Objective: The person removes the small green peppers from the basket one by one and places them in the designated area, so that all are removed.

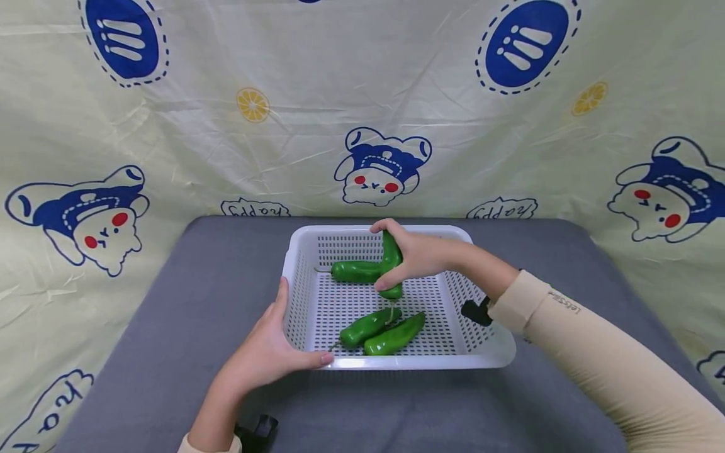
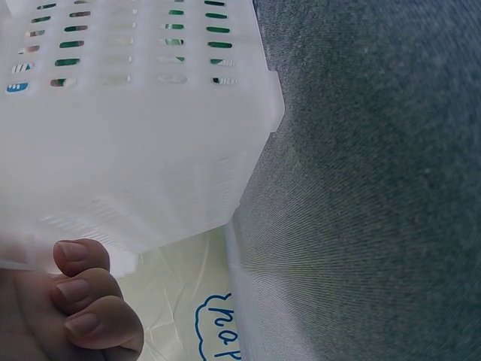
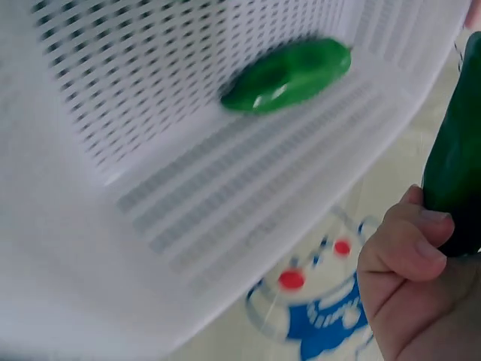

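Green pepper (image 1: 391, 250) gripped over a white basket (image 1: 421, 362)

Long, smooth and deep green, with a glossy skin and a slight bend along the body. In the head view, set nearly lengthwise from far to near, one end close to the far rim, with a thin pale stem (image 1: 391, 306) at the near end. In the right wrist view, much darker toward the lower end, and cut off at the side.

Grasped by the right hand (image 1: 416, 253), thumb on the near side, fingers toward the far end, above the basket's far half. Just beside it to the left, a second pepper (image 1: 352, 272), lying crosswise, stem leftward; contact between the two impossible to tell. Near the front rim, side by side, a plump pepper (image 1: 362, 329) and a brighter, tapering pepper (image 1: 395, 338).

Around these, slotted walls and a perforated floor. At the basket's near left corner, in the clasp of the left hand (image 1: 269, 347), thumb on the front rim, fingers at the left side.

Underneath, a grey, fabric-covered tabletop (image 1: 209, 302). Along the right arm, a cream sleeve (image 1: 595, 352) with dark lettering. Behind, a pale sheet (image 1: 362, 69) printed with bears, orange slices and lettering.
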Motion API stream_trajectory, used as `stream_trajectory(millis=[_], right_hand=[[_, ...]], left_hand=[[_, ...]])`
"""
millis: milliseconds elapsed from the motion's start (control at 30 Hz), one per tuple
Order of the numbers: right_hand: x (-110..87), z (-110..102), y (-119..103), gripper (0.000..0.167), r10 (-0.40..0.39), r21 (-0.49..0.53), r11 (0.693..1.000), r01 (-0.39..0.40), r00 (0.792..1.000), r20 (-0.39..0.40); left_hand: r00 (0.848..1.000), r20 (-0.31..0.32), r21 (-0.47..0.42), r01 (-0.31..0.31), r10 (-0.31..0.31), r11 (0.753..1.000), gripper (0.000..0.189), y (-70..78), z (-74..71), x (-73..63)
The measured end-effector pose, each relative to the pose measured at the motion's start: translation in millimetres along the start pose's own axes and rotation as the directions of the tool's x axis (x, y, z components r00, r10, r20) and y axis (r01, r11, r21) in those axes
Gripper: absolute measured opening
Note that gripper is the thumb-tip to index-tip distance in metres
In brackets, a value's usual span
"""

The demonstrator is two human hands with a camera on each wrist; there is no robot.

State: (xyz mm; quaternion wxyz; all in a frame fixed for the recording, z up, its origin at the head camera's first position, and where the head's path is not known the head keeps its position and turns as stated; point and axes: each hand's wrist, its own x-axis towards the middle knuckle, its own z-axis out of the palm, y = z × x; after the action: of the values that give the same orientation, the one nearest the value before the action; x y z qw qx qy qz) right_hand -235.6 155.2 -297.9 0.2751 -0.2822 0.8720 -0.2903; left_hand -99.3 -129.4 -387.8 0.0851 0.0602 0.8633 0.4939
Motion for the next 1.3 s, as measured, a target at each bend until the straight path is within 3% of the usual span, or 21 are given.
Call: stream_trajectory(millis=[133,400,700,1033,1300], right_hand=[[-29.8,-17.3,20.2,0.102,0.031,0.001,1.0,-0.031,0.999,-0.04],[-82.6,-41.7,56.2,0.101,0.097,0.096,0.991,-0.09,0.992,-0.078],[-123.6,-58.7,102.8,0.102,0.192,0.015,0.981,-0.192,0.97,-0.148],[-136.0,-55.0,150.5,0.1,0.283,0.06,0.959,-0.278,0.952,-0.118],[-128.6,-36.0,171.9,0.103,0.302,0.027,0.953,-0.301,0.949,-0.093]], left_hand=[[1.0,-0.015,0.016,-0.001,0.001,1.0,0.149,-1.4,-1.7,-0.4],[1.0,-0.01,0.033,0.014,-0.013,0.999,0.148,-1.5,-2.3,1.1],[1.0,-0.004,0.006,-0.004,0.004,1.0,0.147,-2.7,-2.3,1.0],[1.0,-0.003,-0.005,0.007,-0.007,1.0,0.147,-2.6,-2.4,0.3],[1.0,-0.001,0.008,0.008,-0.008,1.0,0.146,-2.9,-2.5,1.1]])
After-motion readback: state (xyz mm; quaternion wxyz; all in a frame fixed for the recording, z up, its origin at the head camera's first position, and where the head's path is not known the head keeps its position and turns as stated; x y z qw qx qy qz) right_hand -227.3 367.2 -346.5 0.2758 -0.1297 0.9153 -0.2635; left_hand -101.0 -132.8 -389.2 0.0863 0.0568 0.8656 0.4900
